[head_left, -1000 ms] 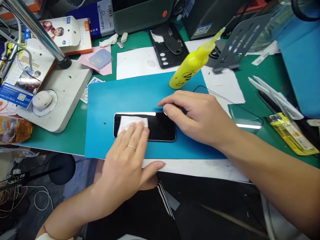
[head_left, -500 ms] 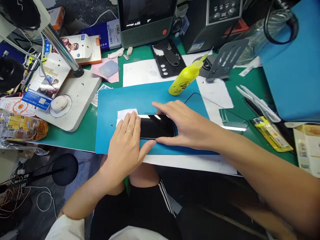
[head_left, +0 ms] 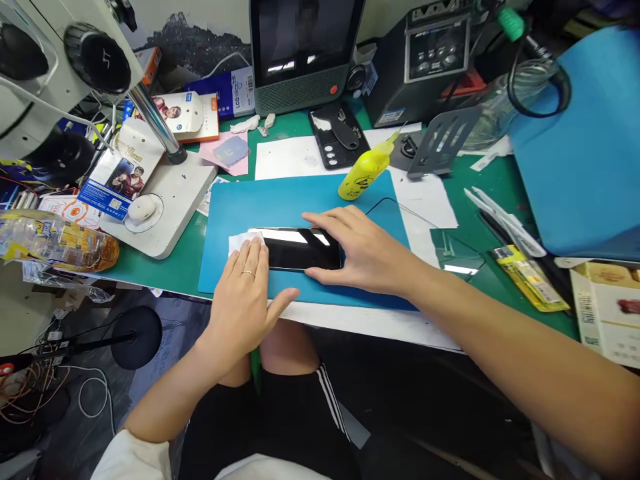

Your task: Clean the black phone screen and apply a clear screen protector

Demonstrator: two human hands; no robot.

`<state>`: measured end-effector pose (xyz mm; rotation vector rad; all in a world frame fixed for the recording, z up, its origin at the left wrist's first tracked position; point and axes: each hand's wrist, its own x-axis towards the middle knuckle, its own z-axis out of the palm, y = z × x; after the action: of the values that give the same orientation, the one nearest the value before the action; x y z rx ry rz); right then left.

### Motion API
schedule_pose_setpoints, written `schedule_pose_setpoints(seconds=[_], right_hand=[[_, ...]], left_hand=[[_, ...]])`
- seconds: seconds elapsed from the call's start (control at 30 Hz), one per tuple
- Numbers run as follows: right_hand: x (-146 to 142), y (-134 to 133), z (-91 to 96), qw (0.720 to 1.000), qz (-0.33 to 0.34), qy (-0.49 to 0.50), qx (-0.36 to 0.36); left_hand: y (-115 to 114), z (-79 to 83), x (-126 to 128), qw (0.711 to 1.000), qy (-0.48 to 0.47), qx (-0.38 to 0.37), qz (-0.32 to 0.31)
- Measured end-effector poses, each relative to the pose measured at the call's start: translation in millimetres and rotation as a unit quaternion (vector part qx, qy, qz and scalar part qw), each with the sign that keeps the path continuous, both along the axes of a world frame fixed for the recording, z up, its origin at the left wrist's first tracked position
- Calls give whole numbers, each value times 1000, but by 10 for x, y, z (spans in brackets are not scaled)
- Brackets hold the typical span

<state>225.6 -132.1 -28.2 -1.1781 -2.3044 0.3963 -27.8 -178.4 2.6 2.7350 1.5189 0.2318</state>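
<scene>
A phone (head_left: 303, 251) with a glossy black screen lies face up on a blue mat (head_left: 270, 200). My right hand (head_left: 367, 250) grips its right end, with thumb and fingers along opposite long edges. Flat over a white wipe (head_left: 239, 241) at the phone's left end lie the outstretched fingers of my left hand (head_left: 244, 290), a ring on one of them and the thumb held apart. The fingers partly cover the wipe and that end of the phone. Beyond the phone, a yellow squeeze bottle (head_left: 366, 171) with a thin tip leans over the mat.
A microscope stand base (head_left: 175, 207) fills the left of the green bench, near a plastic bottle (head_left: 60, 241). Behind the mat lies a black phone back (head_left: 330, 150). White tweezers (head_left: 505, 223) and a yellow packet (head_left: 530, 277) lie at right, with a glass sheet (head_left: 457, 253).
My left hand and the wipe have slid left along the phone, uncovering more of its screen. The right hand keeps its grip. The head view has shifted slightly.
</scene>
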Motion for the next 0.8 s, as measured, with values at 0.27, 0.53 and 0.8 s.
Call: schedule_pose_setpoints(seconds=[0.27, 0.53, 0.8], right_hand=[[2, 27, -23, 999, -5, 9, -33], [11, 35, -10, 1000, 2, -2, -24], [49, 53, 29, 999, 13, -22, -39]], left_hand=[[-55, -69, 58, 999, -41, -20, -15], [-7, -21, 140, 996, -60, -62, -17], [63, -9, 179, 996, -66, -52, -28]])
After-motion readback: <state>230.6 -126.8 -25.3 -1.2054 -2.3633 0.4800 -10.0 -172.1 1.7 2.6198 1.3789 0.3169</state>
